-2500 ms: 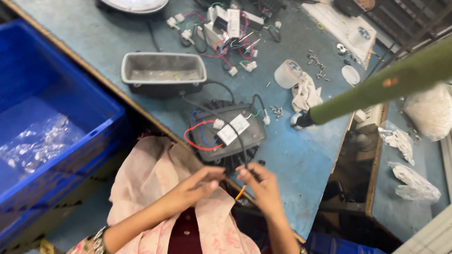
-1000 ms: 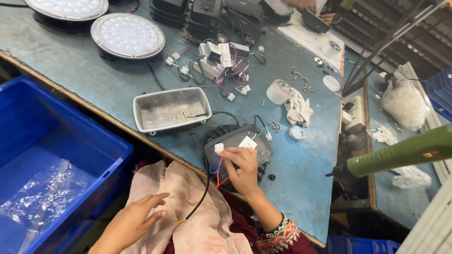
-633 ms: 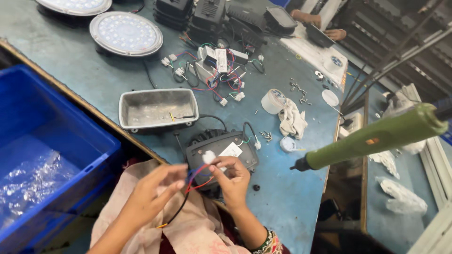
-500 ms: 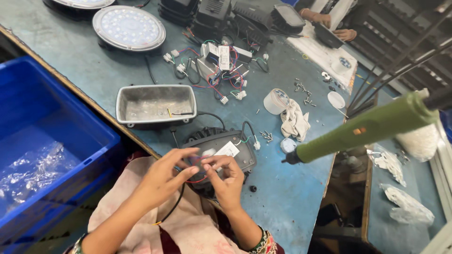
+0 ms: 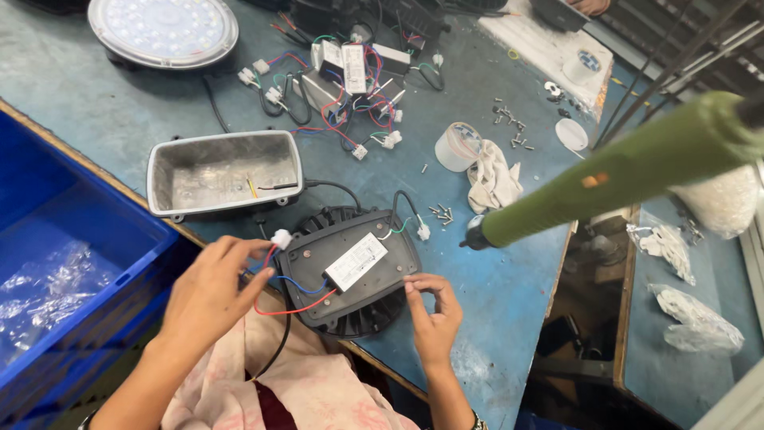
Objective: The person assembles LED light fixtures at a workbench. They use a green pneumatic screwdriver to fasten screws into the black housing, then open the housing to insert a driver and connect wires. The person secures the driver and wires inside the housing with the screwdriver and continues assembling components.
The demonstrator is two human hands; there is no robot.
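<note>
Lamp housing [image 5: 350, 271] between both hands.

My round lamp [image 5: 163, 30] and blue bin [image 5: 56, 263] run off frame; screws [image 5: 442, 212] too small to count.

Black lamp housing [image 5: 350, 271] (red and blue wires [image 5: 290, 299]), blue crate [image 5: 56, 239], green tool [image 5: 629, 171].

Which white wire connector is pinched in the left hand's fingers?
The white connector on red and blue wires, at the black housing's left edge; the others lie loose up the bench.
</note>
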